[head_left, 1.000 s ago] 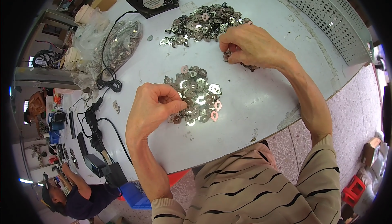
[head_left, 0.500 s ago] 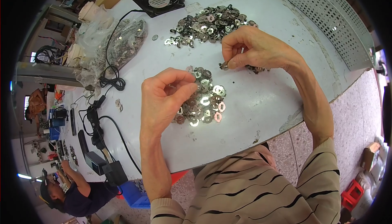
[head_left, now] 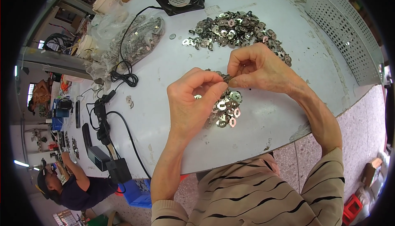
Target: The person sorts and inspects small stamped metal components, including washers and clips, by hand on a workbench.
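Pale desk (head_left: 267, 131) lit from above; a small metal piece (head_left: 226, 78) is held where the two hands meet.
The piece is pinched between the fingers of both hands, lying just right of the fingertips of the left hand (head_left: 193, 92) and just left of those of the right hand (head_left: 261, 70), so neither is clearly nearer. Left thumb and forefinger are brought together on it; the right pair is closed on its other side. It is seen by the far edge of the near pile (head_left: 224, 113), short of the far pile (head_left: 232, 30). Its pointing direction and long axis cannot be told, being partly covered.
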Tool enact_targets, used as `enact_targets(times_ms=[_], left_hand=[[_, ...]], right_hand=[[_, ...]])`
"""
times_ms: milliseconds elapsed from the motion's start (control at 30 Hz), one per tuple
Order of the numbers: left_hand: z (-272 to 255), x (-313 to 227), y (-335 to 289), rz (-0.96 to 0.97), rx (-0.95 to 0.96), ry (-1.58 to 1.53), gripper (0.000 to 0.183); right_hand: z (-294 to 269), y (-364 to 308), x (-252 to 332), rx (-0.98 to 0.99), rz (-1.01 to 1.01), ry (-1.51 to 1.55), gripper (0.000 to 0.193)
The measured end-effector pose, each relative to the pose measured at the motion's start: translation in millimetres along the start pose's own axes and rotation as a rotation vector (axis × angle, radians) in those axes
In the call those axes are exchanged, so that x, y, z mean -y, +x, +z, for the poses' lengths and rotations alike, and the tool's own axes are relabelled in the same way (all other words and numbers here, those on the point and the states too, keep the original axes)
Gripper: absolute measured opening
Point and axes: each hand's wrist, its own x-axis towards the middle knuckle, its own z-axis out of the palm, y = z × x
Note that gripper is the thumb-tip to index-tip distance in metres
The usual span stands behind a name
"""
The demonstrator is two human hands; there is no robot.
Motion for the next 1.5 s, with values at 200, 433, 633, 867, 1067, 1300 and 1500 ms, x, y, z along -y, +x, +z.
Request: enact_targets(times_ms=[200, 433, 633, 867, 1067, 1300, 1500], left_hand=[[1, 5, -1, 0.059, -0.045, 0.094, 0.008], [6, 7, -1, 0.121, -0.082, 0.090, 0.011], [6, 9, -2, 0.170, -0.085, 0.027, 0.012], [5, 6, -4, 0.122, -0.060, 0.048, 0.011], [3, 3, -5, 0.066, -0.057, -0.067, 0.012], [1, 7, -5, 0.185, -0.042, -0.006, 0.014], [2, 9, -5, 0.222, -0.053, 0.027, 0.015]], right_hand=[[6, 2, -5, -0.022, -0.013, 0.019, 0.008], [5, 0, -5, -0.002, -0.043, 0.041, 0.010], [4, -2, 3, 0.036, 0.019, 0.055, 0.016], [5, -3, 1, 0.072, 0.076, 0.159, 0.025], [6, -4, 4, 0.044, 0.181, 0.388, 0.020], [6, -2, 1, 0.046, 0.206, 0.441, 0.018], [5, -3, 2, 0.046, 0.217, 0.488, 0.019]])
